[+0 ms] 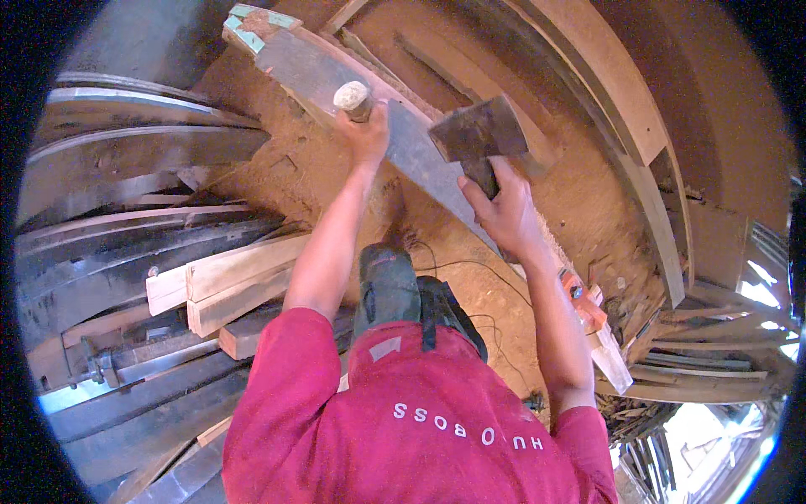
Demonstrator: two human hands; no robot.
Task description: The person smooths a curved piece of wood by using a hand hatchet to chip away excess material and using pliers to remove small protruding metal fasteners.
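Note:
My left hand [367, 139] is closed around the upright handle of a chisel [353, 97], its pale, frayed butt facing up. The chisel's blade is hidden below my fist. In my right hand [510, 214] is a mallet [480, 128] with a dark, blocky wooden head, gripped by its short handle. The mallet head hangs to the right of the chisel, apart from it. Beneath both hands a long grey board [420, 155] runs from far left to near right. Pale green patches and a heap of shavings [259, 23] lie on its far end.
Stacked curved planks [143, 147] fill the left side, with light timber pieces [239, 281] jutting toward my left arm. A large curved wooden frame [638, 126] stands at right. An orange tool [583, 298] rests on the board's near end. Cables [495, 269] cross the dusty floor.

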